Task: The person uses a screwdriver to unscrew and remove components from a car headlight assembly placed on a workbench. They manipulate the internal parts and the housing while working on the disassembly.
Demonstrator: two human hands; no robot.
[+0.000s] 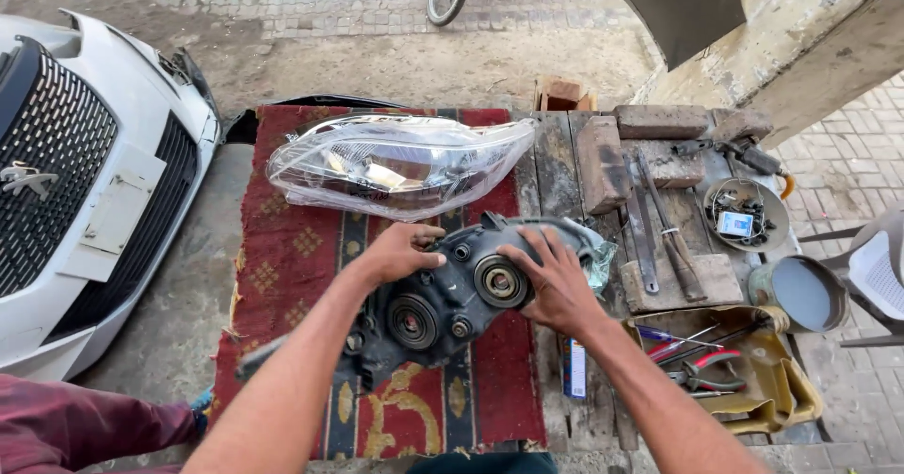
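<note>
A black headlight housing (443, 300) lies rear side up on a red patterned rug (292, 276), with round sockets showing. My left hand (400, 253) grips its upper left edge. My right hand (556, 281) presses on its right end beside a round socket. Beyond it lies a clear headlight unit (400, 165) with a glossy lens, apart from both hands.
A white car bumper with a dark grille (85, 182) stands at left. Right of the rug, a wooden bench (556, 168) carries bricks (603, 159), files (664, 234), a dish of small parts (746, 212), a metal bowl (800, 290) and a tray holding pliers (716, 366).
</note>
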